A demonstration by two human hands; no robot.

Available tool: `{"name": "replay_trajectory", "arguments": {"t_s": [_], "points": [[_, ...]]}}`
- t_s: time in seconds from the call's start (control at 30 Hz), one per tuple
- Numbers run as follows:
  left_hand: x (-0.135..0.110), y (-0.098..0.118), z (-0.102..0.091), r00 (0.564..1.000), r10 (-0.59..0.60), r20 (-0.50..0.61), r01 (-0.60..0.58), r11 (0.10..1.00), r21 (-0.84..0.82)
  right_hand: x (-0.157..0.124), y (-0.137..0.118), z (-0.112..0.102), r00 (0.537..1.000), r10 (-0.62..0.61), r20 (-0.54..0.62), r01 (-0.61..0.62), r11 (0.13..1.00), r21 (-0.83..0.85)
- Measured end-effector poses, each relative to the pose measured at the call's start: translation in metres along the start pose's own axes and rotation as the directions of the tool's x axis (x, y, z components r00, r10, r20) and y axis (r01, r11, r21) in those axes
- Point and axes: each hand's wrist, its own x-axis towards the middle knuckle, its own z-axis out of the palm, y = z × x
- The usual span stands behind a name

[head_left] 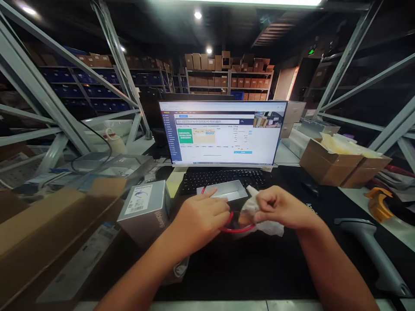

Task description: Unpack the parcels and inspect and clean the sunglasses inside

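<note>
My left hand (202, 220) reaches in from the left, its fingers curled over a thin red curved band (238, 230). The part under the fingers is hidden, and a red-tipped dark cord runs up behind them. My right hand (278, 208) pinches a crumpled white wrapping sheet (272, 228) close to the band's right end. Just behind the hands lies an open pale grey box tray (238, 188), in front of the keyboard. A grey printed box (142, 211), bearing a label with a headset-like picture, stands left of my left hand.
A monitor (223, 136) and black keyboard (223, 179) stand ahead. To the right are a mouse (310, 188), a grey barcode scanner (372, 246), a yellow tape dispenser (381, 207) and cartons (333, 166). A cardboard carton (48, 233) and plastic packets fill the left.
</note>
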Motion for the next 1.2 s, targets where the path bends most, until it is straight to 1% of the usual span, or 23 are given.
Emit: {"name": "replay_trajectory", "arguments": {"t_s": [0.07,0.1,0.17,0.2,0.23,0.3,0.33,0.37,0.4,0.47,0.53,0.63,0.67,0.73,0.77,0.83,0.9,0.93,0.97,1.03,1.1,1.13,1.2], "points": [[0.0,0.001,-0.002,0.999,-0.048,-0.018,0.046,0.996,-0.082,-0.004,0.002,-0.018,0.998,0.029,-0.053,-0.022,0.992,0.122],[-0.001,0.001,-0.001,0.997,-0.077,-0.027,0.073,0.989,-0.128,-0.006,0.003,-0.025,0.993,0.032,-0.112,-0.014,0.987,0.16],[-0.001,0.002,0.001,0.988,-0.143,-0.055,0.128,0.969,-0.213,-0.008,0.004,-0.035,0.952,0.01,-0.307,0.058,0.976,0.21],[-0.001,0.003,0.002,0.981,-0.174,-0.079,0.151,0.958,-0.243,-0.009,0.005,-0.039,0.894,-0.016,-0.448,0.128,0.967,0.221],[-0.001,0.003,0.003,0.973,-0.205,-0.109,0.17,0.95,-0.262,-0.01,0.005,-0.043,0.803,-0.043,-0.594,0.212,0.953,0.218],[-0.001,0.004,0.004,0.947,-0.261,-0.186,0.206,0.94,-0.27,-0.01,0.007,-0.049,0.582,-0.07,-0.81,0.361,0.915,0.18],[-0.001,0.005,0.005,0.929,-0.293,-0.225,0.23,0.936,-0.268,-0.008,0.007,-0.049,0.508,-0.071,-0.858,0.399,0.903,0.162],[0.0,0.007,0.006,0.906,-0.329,-0.267,0.259,0.929,-0.265,-0.006,0.008,-0.046,0.481,-0.068,-0.874,0.413,0.897,0.157],[0.0,0.009,0.007,0.878,-0.366,-0.308,0.29,0.92,-0.264,-0.002,0.008,-0.04,0.495,-0.061,-0.867,0.409,0.897,0.17],[-0.001,0.013,0.012,0.822,-0.43,-0.374,0.36,0.901,-0.243,0.008,0.008,-0.019,0.581,-0.031,-0.813,0.38,0.894,0.238],[-0.001,0.018,0.017,0.781,-0.458,-0.425,0.424,0.888,-0.179,0.018,0.008,0.012,0.659,0.018,-0.752,0.358,0.871,0.336],[-0.001,0.023,0.026,0.784,-0.451,-0.426,0.469,0.88,-0.068,0.027,0.006,0.059,0.764,0.084,-0.64,0.305,0.826,0.473],[-0.001,0.024,0.028,0.792,-0.448,-0.414,0.473,0.88,-0.048,0.028,0.005,0.072,0.785,0.086,-0.613,0.29,0.824,0.486],[0.0,0.028,0.031,0.807,-0.442,-0.392,0.476,0.879,-0.013,0.028,0.006,0.092,0.786,0.073,-0.614,0.272,0.851,0.449],[0.0,0.029,0.033,0.81,-0.433,-0.395,0.477,0.879,0.013,0.027,0.007,0.099,0.764,0.07,-0.641,0.263,0.874,0.409],[0.0,0.033,0.035,0.813,-0.408,-0.417,0.475,0.878,0.067,0.025,0.009,0.111,0.682,0.065,-0.728,0.239,0.921,0.307],[-0.001,0.036,0.037,0.809,-0.393,-0.436,0.476,0.874,0.095,0.025,0.01,0.117,0.595,0.05,-0.802,0.217,0.951,0.221],[-0.001,0.038,0.038,0.806,-0.393,-0.442,0.477,0.874,0.093,0.024,0.009,0.117,0.575,0.048,-0.816,0.213,0.955,0.206],[-0.001,0.039,0.038,0.802,-0.395,-0.447,0.479,0.874,0.088,0.024,0.006,0.116,0.578,0.059,-0.814,0.217,0.95,0.223],[0.0,0.043,0.04,0.794,-0.39,-0.467,0.479,0.874,0.083,0.023,-0.001,0.105,0.641,0.124,-0.757,0.25,0.899,0.359],[0.001,0.047,0.044,0.808,-0.347,-0.476,0.441,0.892,0.098,0.021,-0.012,0.086,0.712,0.209,-0.67,0.288,0.784,0.55],[0.002,0.049,0.046,0.828,-0.309,-0.468,0.402,0.908,0.113,0.021,-0.016,0.075,0.733,0.245,-0.635,0.302,0.72,0.625],[0.002,0.052,0.051,0.868,-0.225,-0.442,0.319,0.936,0.15,0.02,-0.021,0.058,0.743,0.302,-0.597,0.312,0.633,0.709]]}}
